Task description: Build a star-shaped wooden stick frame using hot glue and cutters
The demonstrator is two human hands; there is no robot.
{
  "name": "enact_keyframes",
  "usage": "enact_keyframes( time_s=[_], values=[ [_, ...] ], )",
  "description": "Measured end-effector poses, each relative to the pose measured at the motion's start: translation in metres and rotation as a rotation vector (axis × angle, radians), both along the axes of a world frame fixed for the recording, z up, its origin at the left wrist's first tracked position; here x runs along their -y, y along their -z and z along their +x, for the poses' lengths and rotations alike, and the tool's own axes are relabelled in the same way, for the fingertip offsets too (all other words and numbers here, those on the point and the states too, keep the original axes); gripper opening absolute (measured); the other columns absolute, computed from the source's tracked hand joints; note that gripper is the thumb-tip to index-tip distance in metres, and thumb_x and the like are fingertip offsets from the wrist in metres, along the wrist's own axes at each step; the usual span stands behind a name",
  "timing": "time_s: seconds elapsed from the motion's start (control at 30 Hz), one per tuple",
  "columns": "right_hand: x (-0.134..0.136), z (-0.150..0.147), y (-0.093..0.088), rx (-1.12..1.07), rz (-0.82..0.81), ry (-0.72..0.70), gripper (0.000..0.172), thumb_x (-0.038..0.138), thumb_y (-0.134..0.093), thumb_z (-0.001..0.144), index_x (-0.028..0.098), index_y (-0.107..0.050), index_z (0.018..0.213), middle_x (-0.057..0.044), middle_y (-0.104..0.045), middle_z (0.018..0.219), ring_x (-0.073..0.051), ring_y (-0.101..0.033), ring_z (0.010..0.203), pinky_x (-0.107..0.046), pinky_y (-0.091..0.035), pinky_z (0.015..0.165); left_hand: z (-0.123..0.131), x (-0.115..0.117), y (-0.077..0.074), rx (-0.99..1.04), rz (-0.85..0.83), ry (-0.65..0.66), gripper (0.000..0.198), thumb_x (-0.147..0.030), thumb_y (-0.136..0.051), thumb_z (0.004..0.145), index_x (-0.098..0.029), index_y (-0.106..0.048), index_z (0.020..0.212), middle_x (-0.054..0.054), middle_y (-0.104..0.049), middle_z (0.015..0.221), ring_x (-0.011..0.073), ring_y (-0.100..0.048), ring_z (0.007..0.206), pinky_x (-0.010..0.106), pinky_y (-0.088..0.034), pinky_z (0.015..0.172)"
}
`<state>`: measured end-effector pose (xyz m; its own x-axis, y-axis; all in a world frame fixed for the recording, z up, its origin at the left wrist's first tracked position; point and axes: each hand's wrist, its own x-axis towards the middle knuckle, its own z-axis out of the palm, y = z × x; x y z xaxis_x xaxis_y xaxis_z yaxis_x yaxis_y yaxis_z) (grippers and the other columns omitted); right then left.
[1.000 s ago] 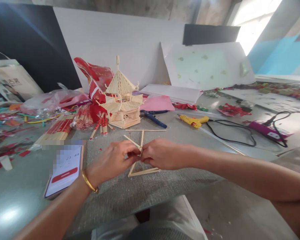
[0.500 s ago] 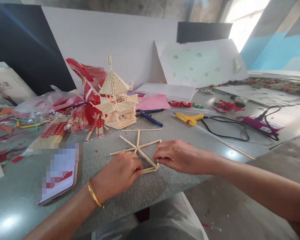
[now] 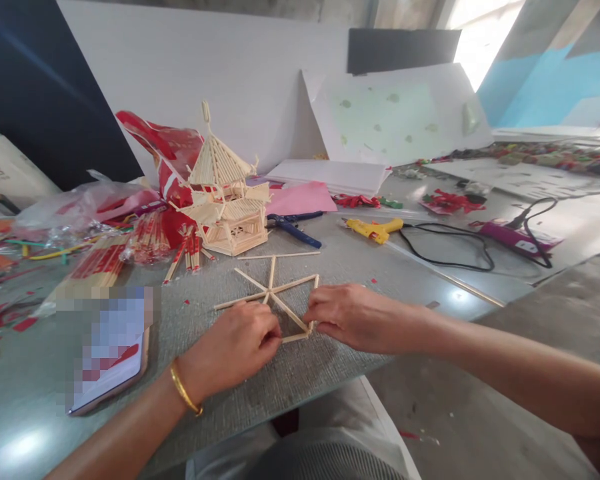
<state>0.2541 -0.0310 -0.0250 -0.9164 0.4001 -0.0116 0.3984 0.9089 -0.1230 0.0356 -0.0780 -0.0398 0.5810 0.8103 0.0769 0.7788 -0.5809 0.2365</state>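
Observation:
On the table lies a spoked frame of thin wooden sticks (image 3: 287, 309), its spokes meeting at a central hub, with sticks joining some spoke ends on the right and near sides. My left hand (image 3: 243, 333), with a gold bangle at the wrist, rests over the near-left part, fingers closed at the near edge stick (image 3: 294, 338). My right hand (image 3: 353, 316) pinches at the right edge stick (image 3: 315, 283), close to the near-right corner. The fingers partly cover both sticks. One loose stick (image 3: 279, 255) lies just beyond the frame.
Behind the frame stand a stick-built pagoda model (image 3: 225, 200) and blue-handled pliers (image 3: 295, 228). A yellow glue gun (image 3: 375, 229) lies to the right, its cord near a purple power strip (image 3: 513, 239). A phone (image 3: 113, 353) and bundled sticks (image 3: 93, 267) are at left.
The whole view has shifted slightly. My right hand has slid a little nearer along the right edge stick, towards the near-right corner. My left hand stays at the near edge.

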Motion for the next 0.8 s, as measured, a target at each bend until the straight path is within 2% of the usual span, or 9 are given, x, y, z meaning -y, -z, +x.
enact_keyframes(
  time_s=[0.27, 0.43, 0.57, 0.7, 0.8],
  values=[
    [0.003, -0.001, 0.007, -0.022, 0.076, -0.056, 0.025, 0.018, -0.039, 0.095, 0.012, -0.062, 0.086, -0.005, -0.056, 0.081, -0.012, -0.052, 0.075, -0.024, -0.04, 0.068, -0.004, -0.002, 0.001, -0.009, -0.026, 0.04, 0.017, -0.013, -0.051, 0.085, -0.017, -0.065, 0.077, 0.002, -0.064, 0.076, 0.0172, -0.058, 0.074, 0.03, -0.043, 0.069],
    [0.006, -0.011, 0.02, -0.073, 0.175, -0.147, 0.023, 0.016, -0.041, 0.093, 0.014, -0.06, 0.08, -0.005, -0.054, 0.078, -0.013, -0.049, 0.074, -0.025, -0.039, 0.065, -0.005, -0.005, -0.001, 0.005, -0.063, 0.054, 0.015, -0.014, -0.054, 0.085, -0.016, -0.068, 0.08, 0.002, -0.066, 0.077, 0.0176, -0.06, 0.077, 0.03, -0.044, 0.071],
    [0.004, -0.018, 0.027, -0.052, 0.228, -0.12, 0.02, 0.014, -0.044, 0.088, 0.014, -0.059, 0.075, -0.004, -0.053, 0.074, -0.013, -0.046, 0.066, -0.026, -0.036, 0.059, -0.014, -0.008, -0.011, 0.087, -0.07, 0.025, 0.016, -0.016, -0.054, 0.087, -0.019, -0.07, 0.084, 0.001, -0.068, 0.081, 0.0159, -0.061, 0.078, 0.027, -0.043, 0.07],
    [0.006, -0.021, 0.021, 0.007, 0.21, -0.085, 0.022, 0.016, -0.042, 0.089, 0.014, -0.06, 0.076, -0.005, -0.055, 0.075, -0.013, -0.046, 0.065, -0.027, -0.036, 0.058, -0.027, -0.009, -0.024, 0.195, -0.049, -0.078, 0.015, -0.022, -0.056, 0.086, -0.02, -0.071, 0.087, -0.001, -0.069, 0.081, 0.0126, -0.061, 0.072, 0.024, -0.042, 0.067],
    [0.007, -0.023, 0.016, 0.068, 0.217, -0.086, 0.023, 0.014, -0.042, 0.09, 0.014, -0.059, 0.075, -0.005, -0.056, 0.075, -0.014, -0.047, 0.066, -0.027, -0.036, 0.06, -0.032, -0.01, -0.026, 0.182, -0.069, -0.075, 0.015, -0.023, -0.057, 0.085, -0.021, -0.072, 0.083, -0.001, -0.068, 0.078, 0.012, -0.06, 0.069, 0.024, -0.042, 0.065]
  ],
)
